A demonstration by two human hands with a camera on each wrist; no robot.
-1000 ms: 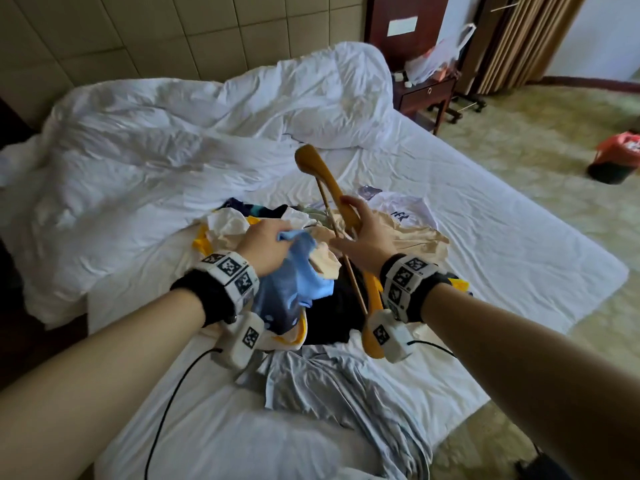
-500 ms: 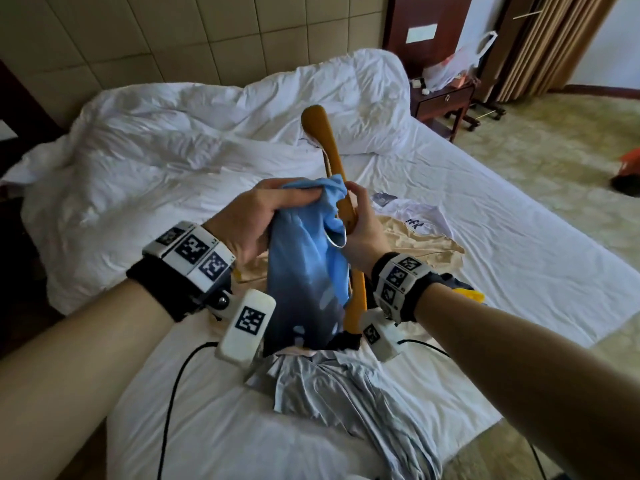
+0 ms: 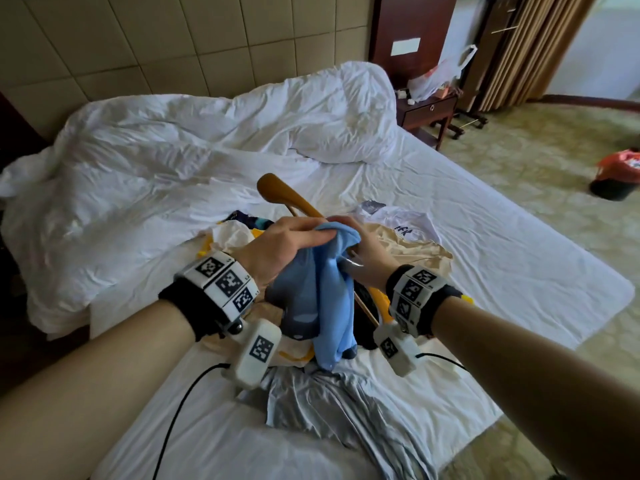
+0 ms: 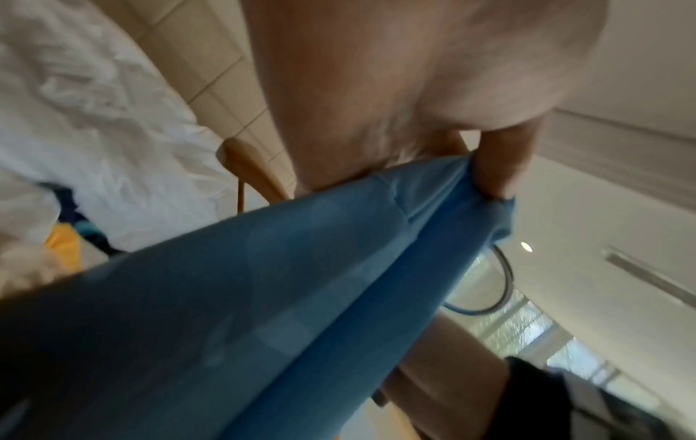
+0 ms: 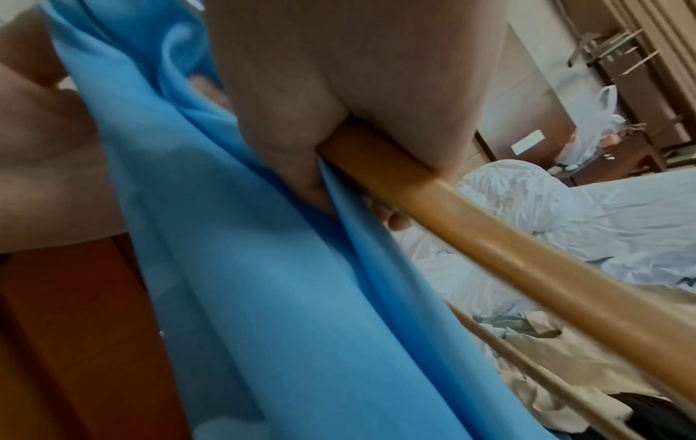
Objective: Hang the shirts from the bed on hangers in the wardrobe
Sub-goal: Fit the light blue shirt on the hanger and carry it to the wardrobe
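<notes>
While the left hand [image 3: 284, 247] pinched the soft blue shirt [image 3: 325, 306] above the clothes pile on the bed [image 3: 485, 237], the right hand [image 3: 363, 261] clamped the smooth curved wooden hanger [image 3: 280, 192]. Left wrist: fingers [image 4: 501, 160] bunched blue fabric; thin metal hook [image 4: 497, 285] behind. Right wrist: palm wrapped the glossy wooden arm, shirt draped beside it.

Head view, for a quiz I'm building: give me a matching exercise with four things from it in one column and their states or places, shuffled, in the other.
Things:
1. blue shirt
2. hanger
3. grey shirt
4. duvet

States:
A. crumpled by the headboard
B. gripped by the right hand
C. bunched in the left hand
D. lying on the near edge of the bed

Pairs: 1-C, 2-B, 3-D, 4-A
</notes>
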